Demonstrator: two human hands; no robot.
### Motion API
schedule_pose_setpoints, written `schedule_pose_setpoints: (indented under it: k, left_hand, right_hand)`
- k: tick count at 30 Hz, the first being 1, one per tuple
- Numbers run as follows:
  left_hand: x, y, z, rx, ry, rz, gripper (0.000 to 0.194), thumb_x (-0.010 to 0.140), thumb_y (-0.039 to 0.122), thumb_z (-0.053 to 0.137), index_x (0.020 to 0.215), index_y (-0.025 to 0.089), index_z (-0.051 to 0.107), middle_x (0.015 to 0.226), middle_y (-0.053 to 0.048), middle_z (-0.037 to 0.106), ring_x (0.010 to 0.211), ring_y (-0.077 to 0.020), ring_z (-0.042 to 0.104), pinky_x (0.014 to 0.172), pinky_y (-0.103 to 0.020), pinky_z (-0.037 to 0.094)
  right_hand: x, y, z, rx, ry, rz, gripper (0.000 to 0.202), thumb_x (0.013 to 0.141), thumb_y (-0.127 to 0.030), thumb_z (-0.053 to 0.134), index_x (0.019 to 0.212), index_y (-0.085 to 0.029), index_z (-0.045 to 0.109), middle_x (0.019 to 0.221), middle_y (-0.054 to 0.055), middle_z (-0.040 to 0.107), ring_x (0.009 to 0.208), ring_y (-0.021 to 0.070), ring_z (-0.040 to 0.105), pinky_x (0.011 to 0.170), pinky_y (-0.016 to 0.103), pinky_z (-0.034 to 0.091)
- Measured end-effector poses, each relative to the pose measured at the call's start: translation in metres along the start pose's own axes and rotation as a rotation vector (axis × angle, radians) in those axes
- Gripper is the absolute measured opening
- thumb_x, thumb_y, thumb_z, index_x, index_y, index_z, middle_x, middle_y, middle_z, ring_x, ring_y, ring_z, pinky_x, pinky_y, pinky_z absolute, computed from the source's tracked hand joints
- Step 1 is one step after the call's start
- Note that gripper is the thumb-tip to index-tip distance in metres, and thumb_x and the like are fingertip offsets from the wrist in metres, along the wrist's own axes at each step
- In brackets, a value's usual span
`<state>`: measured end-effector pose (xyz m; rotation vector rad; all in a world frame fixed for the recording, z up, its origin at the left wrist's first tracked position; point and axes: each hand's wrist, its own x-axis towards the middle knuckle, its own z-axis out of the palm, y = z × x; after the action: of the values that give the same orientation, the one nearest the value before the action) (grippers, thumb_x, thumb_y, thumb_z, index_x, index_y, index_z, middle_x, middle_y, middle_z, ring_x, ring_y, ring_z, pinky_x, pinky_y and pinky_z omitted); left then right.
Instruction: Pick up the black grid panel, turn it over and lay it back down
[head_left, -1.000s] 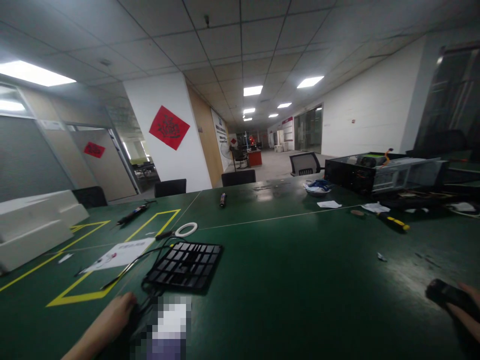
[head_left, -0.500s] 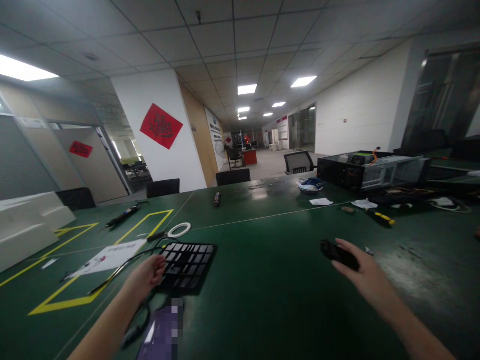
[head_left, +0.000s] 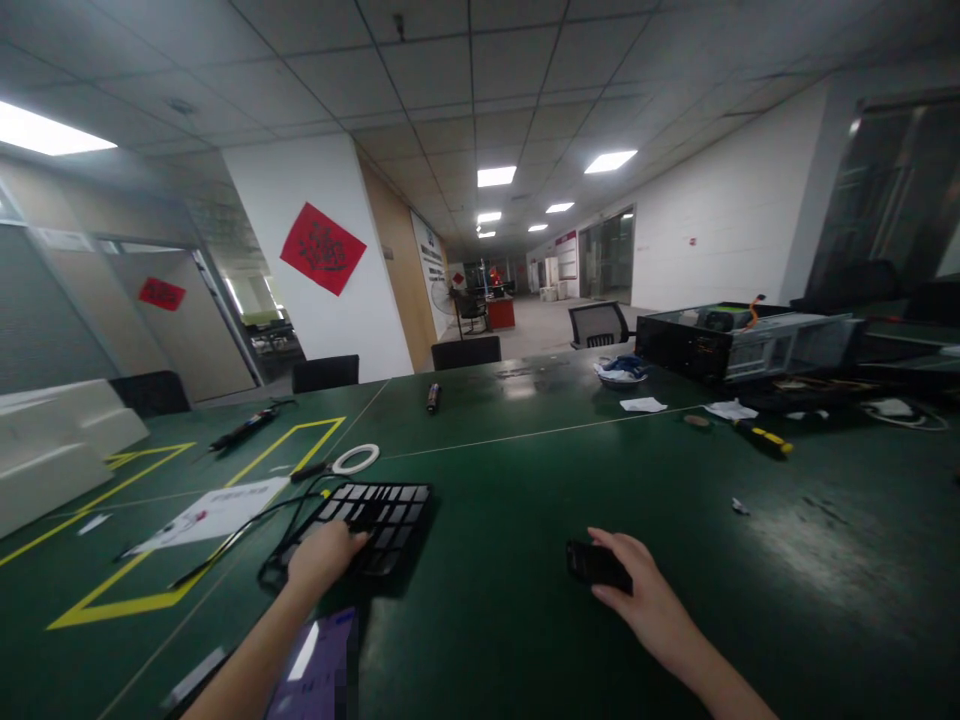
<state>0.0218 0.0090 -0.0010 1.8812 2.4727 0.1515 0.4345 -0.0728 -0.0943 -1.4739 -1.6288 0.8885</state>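
My right hand (head_left: 637, 575) grips a small black block-like object (head_left: 596, 566) between thumb and fingers, just above the green tabletop; its kind I cannot tell. My left hand (head_left: 326, 555) is closed over the near left part of a black grid-like tray (head_left: 390, 540) with rows of pale and dark cells. What its fingers hold, if anything, is hidden. Below the tray lies a phone-like purple screen (head_left: 319, 660), partly covered by my left forearm. A black cable (head_left: 266, 515) runs by the tray's left side.
A white ring (head_left: 356, 459), a printed sheet (head_left: 217, 510) and a dark pen-like tool (head_left: 244, 430) lie left on the green table. Ahead stands a small dark cylinder (head_left: 433, 397). To the right are an opened computer case (head_left: 750, 345), a bowl (head_left: 621, 375) and a yellow-black tool (head_left: 765, 436).
My right hand has moved left and a little nearer with the black object in it. My left hand has shifted right, onto the tray.
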Motion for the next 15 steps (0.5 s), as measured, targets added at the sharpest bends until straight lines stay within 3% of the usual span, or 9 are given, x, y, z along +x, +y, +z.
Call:
schedule_pose_setpoints:
  k: [4,6,8,11,15]
  left_hand:
    - [-0.037,0.043,0.008,-0.132,0.064,0.126,0.039,0.078,0.044,0.036,0.095,0.013,0.053,0.093,-0.012,0.062,0.089,-0.0241,0.058,0.074,-0.032,0.043]
    - [-0.066,0.074,0.020,-0.480,0.086,0.328,0.037,0.077,0.044,0.039,0.097,0.015,0.049,0.092,-0.010,0.060,0.087,-0.0226,0.057,0.074,-0.031,0.043]
    - [-0.095,0.105,0.035,-0.757,0.012,0.496,0.037,0.077,0.045,0.043,0.100,0.016,0.048,0.095,-0.009,0.059,0.088,-0.0221,0.055,0.075,-0.030,0.042]
    - [-0.129,0.142,0.052,-0.900,-0.134,0.645,0.036,0.075,0.042,0.051,0.101,0.016,0.047,0.090,-0.007,0.057,0.081,-0.0197,0.053,0.069,-0.028,0.041]
    - [-0.142,0.161,0.059,-0.994,-0.256,0.709,0.033,0.075,0.038,0.055,0.099,0.017,0.047,0.090,-0.006,0.055,0.081,-0.0185,0.051,0.069,-0.027,0.039]
  right_hand:
    - [-0.001,-0.005,0.002,0.068,-0.048,-0.023,0.055,0.072,-0.021,0.051,0.123,-0.032,0.032,0.124,0.001,0.031,0.114,0.0163,0.036,0.103,0.034,0.023]
    - [-0.004,-0.012,0.004,0.135,-0.093,-0.042,0.056,0.073,-0.021,0.051,0.124,-0.032,0.031,0.125,0.001,0.031,0.115,0.0156,0.036,0.102,0.033,0.025]
    - [-0.009,-0.019,0.007,0.182,-0.109,-0.096,0.055,0.071,-0.019,0.051,0.122,-0.030,0.035,0.126,0.002,0.032,0.117,0.0169,0.034,0.102,0.034,0.025]
    - [-0.015,-0.024,0.013,0.308,-0.083,-0.199,0.045,0.071,-0.023,0.050,0.116,-0.023,0.044,0.120,0.007,0.040,0.116,0.0221,0.036,0.100,0.036,0.029]
    - [-0.019,-0.029,0.013,0.475,-0.130,-0.168,0.037,0.083,-0.035,0.034,0.116,-0.022,0.046,0.114,0.007,0.048,0.115,0.0225,0.039,0.096,0.037,0.034]
